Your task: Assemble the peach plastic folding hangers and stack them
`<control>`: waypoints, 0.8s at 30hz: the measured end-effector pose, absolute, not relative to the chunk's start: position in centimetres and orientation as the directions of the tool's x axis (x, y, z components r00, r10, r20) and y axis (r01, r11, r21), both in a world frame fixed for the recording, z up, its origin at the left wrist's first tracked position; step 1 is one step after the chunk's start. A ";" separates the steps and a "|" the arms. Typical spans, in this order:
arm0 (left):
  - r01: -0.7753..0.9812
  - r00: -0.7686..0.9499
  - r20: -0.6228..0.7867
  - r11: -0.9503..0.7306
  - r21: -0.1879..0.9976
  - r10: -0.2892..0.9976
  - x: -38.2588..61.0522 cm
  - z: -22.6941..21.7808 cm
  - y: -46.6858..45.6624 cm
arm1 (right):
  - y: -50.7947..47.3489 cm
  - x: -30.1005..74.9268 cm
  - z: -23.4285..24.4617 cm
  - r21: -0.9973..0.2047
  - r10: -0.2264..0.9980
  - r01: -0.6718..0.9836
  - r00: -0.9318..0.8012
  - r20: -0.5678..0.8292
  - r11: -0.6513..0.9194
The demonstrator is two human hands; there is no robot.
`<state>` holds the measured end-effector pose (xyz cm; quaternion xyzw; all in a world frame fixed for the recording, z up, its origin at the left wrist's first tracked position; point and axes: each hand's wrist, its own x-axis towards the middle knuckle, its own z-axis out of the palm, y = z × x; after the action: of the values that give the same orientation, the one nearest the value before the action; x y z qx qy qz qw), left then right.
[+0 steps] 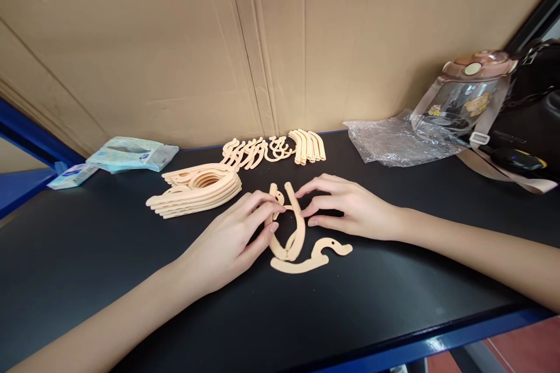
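In the middle of the black table lies a partly assembled beige folding hanger (298,222), its two curved arms joined at the near end in a V shape. My left hand (236,233) is closed on its left arm, thumb and fingers pinching it. My right hand (350,207) is open, fingers apart, with the fingertips against or very close to the right arm. A loose flat hook-shaped hanger piece (301,264) lies just in front, below the joined end. My left fingers hide part of the left arm and of a hook piece between the arms.
Behind my left hand is a stack of beige folded hangers (196,189). Loose hook pieces (249,152) and curved strips (307,147) lie by the cardboard wall (175,46). A tissue pack (133,153) sits left; clear plastic (385,140) and a strapped bottle (468,96) stand right.
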<state>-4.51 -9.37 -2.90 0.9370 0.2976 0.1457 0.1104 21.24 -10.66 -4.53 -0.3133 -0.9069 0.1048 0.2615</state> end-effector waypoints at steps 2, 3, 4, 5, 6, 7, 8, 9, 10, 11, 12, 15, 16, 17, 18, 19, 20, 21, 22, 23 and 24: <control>0.534 0.780 0.194 -0.795 0.289 0.595 -4.6 -2.9 -9.4 | -10.9 21.0 -4.4 -0.332 0.584 0.483 -0.705 0.402 0.810; 0.539 0.778 0.192 -0.793 0.285 0.598 -4.6 -2.9 -9.3 | -11.0 20.9 -4.4 -0.319 0.566 0.470 -0.721 0.400 0.823; 0.544 0.776 0.190 -0.791 0.279 0.601 -4.6 -2.9 -9.3 | -11.1 20.8 -4.4 -0.306 0.550 0.460 -0.735 0.396 0.834; 0.549 0.774 0.191 -0.790 0.272 0.604 -4.6 -3.0 -9.3 | -11.2 20.7 -4.3 -0.297 0.539 0.452 -0.746 0.390 0.841; 0.552 0.774 0.195 -0.792 0.260 0.603 -4.6 -3.0 -9.2 | -11.4 20.6 -4.2 -0.294 0.532 0.446 -0.754 0.385 0.845; 0.555 0.772 0.204 -0.795 0.245 0.602 -4.5 -3.1 -9.2 | -11.5 20.5 -4.1 -0.299 0.530 0.441 -0.758 0.380 0.846; 0.557 0.772 0.217 -0.800 0.225 0.598 -4.5 -3.1 -9.2 | -11.6 20.4 -4.0 -0.306 0.531 0.439 -0.761 0.374 0.845; 0.558 0.772 0.233 -0.806 0.199 0.592 -4.5 -3.2 -9.2 | -11.8 20.4 -3.9 -0.310 0.531 0.437 -0.763 0.370 0.844; 0.559 0.771 0.253 -0.812 0.171 0.584 -4.5 -3.2 -9.2 | -11.9 20.3 -3.7 -0.308 0.527 0.434 -0.766 0.368 0.846; 0.560 0.771 0.270 -0.816 0.143 0.577 -4.5 -3.3 -9.2 | -12.0 20.2 -3.7 -0.302 0.519 0.429 -0.771 0.368 0.851; 0.563 0.770 0.282 -0.818 0.121 0.572 -4.5 -3.3 -9.3 | -12.1 20.2 -3.6 -0.294 0.512 0.425 -0.776 0.369 0.856; 0.580 0.758 0.292 -0.808 0.108 0.583 -4.4 -3.3 -9.5 | -12.6 20.1 -3.4 -0.273 0.505 0.428 -0.784 0.362 0.861; 0.588 0.751 0.288 -0.801 0.118 0.594 -4.4 -3.3 -9.5 | -12.8 20.1 -3.2 -0.276 0.511 0.435 -0.787 0.347 0.857; 0.594 0.745 0.283 -0.794 0.130 0.604 -4.3 -3.3 -9.6 | -12.9 20.1 -3.1 -0.282 0.518 0.442 -0.791 0.325 0.852; 0.600 0.740 0.278 -0.788 0.142 0.613 -4.3 -3.3 -9.6 | -13.1 20.1 -2.9 -0.293 0.525 0.447 -0.798 0.296 0.845; 0.605 0.734 0.274 -0.782 0.153 0.622 -4.3 -3.3 -9.5 | -13.2 20.1 -2.7 -0.308 0.529 0.449 -0.805 0.268 0.839; 0.608 0.730 0.271 -0.777 0.163 0.628 -4.3 -3.3 -9.5 | -13.4 20.2 -2.4 -0.326 0.531 0.447 -0.812 0.244 0.833; 0.609 0.726 0.270 -0.774 0.173 0.632 -4.3 -3.4 -9.4 | -13.4 20.3 -2.1 -0.344 0.532 0.444 -0.816 0.226 0.827; 0.609 0.724 0.268 -0.771 0.184 0.636 -4.3 -3.4 -9.3 | -13.4 20.4 -1.9 -0.360 0.532 0.441 -0.820 0.211 0.822; 0.609 0.722 0.264 -0.769 0.197 0.640 -4.4 -3.4 -9.2 | -13.4 20.6 -1.7 -0.373 0.532 0.438 -0.823 0.199 0.818; 0.608 0.721 0.258 -0.766 0.210 0.643 -4.5 -3.5 -9.1 | -13.3 20.8 -1.5 -0.383 0.531 0.436 -0.825 0.191 0.814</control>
<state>-4.49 -9.09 -3.46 0.9261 0.3375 0.1593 0.0551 20.77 -13.30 -1.52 -0.2568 -0.9412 0.1638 0.1460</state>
